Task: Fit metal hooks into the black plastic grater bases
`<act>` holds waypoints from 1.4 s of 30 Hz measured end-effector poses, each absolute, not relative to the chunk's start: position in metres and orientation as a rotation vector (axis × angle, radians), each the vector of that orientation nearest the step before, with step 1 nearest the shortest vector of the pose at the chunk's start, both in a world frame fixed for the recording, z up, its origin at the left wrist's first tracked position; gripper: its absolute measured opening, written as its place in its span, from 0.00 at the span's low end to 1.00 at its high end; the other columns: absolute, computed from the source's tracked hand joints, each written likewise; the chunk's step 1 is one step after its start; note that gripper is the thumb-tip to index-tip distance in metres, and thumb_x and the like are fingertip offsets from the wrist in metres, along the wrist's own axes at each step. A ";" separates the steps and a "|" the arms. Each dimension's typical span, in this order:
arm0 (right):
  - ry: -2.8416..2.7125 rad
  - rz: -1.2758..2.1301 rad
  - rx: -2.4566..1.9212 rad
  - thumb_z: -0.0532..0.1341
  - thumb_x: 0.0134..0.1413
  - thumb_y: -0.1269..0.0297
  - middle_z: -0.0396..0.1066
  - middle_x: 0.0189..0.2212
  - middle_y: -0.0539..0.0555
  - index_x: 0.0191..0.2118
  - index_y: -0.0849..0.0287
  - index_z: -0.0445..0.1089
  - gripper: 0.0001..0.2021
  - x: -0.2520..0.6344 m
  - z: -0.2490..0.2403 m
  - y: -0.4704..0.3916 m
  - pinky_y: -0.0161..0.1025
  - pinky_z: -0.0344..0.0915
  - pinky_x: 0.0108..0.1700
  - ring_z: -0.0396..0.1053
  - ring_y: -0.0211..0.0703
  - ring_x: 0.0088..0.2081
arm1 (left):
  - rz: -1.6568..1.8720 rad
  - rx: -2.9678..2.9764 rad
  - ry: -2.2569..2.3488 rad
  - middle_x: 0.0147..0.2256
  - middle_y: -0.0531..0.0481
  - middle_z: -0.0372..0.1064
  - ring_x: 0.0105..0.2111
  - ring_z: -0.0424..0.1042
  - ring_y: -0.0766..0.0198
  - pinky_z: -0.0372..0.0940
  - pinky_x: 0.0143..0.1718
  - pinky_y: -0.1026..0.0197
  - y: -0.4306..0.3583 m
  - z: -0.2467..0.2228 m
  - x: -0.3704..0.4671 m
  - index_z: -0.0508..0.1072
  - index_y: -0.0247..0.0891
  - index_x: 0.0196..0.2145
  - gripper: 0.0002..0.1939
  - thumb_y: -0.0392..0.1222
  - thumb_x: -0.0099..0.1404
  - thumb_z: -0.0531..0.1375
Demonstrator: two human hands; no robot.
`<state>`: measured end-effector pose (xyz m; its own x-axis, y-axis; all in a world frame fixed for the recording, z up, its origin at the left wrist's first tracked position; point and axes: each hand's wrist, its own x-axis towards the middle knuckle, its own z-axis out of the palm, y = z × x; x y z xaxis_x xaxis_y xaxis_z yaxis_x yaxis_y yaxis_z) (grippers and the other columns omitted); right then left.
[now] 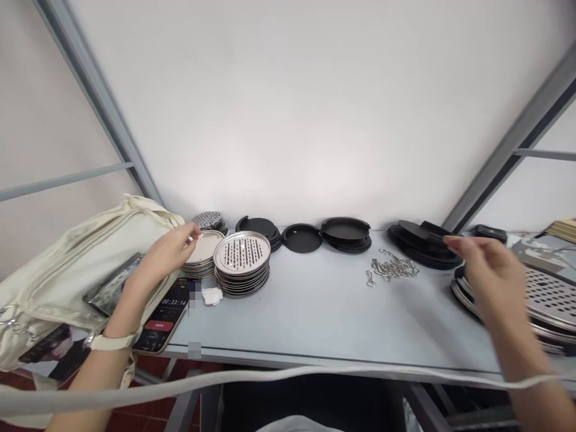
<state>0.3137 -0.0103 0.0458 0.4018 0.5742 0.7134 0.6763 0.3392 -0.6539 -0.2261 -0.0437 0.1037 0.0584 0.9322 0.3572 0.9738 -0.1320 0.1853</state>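
Observation:
My left hand [168, 251] hovers at the left, its fingers curled together beside a stack of plain round metal discs [204, 247]; anything they pinch is too small to make out. Right of that stack stands a taller pile of round metal grater discs [243, 253] with slotted faces. On the right, my right hand [497, 276] is raised with thumb and fingers pressed together, and I cannot make out anything in them. Its fingertips are near a stack of black round plates [420, 240]. Larger perforated metal discs [551, 294] lie partly behind this hand.
Small metal clips [393, 267] lie in a loose pile on the grey table [315, 318]. Black round covers [302, 238] line the wall. A phone [164, 318] showing a timer, a cream bag [99, 252] and a crumpled white tissue [212, 296] are at the left.

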 end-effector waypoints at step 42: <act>-1.644 0.011 -1.099 0.51 0.55 0.72 0.63 0.31 0.53 0.38 0.56 0.60 0.06 0.195 -0.021 -0.039 0.40 0.62 0.37 0.64 0.42 0.34 | -0.367 -2.698 -0.773 0.29 0.50 0.63 0.30 0.63 0.65 0.56 0.46 0.54 -0.068 0.041 -0.026 0.66 0.36 0.34 0.12 0.29 0.66 0.45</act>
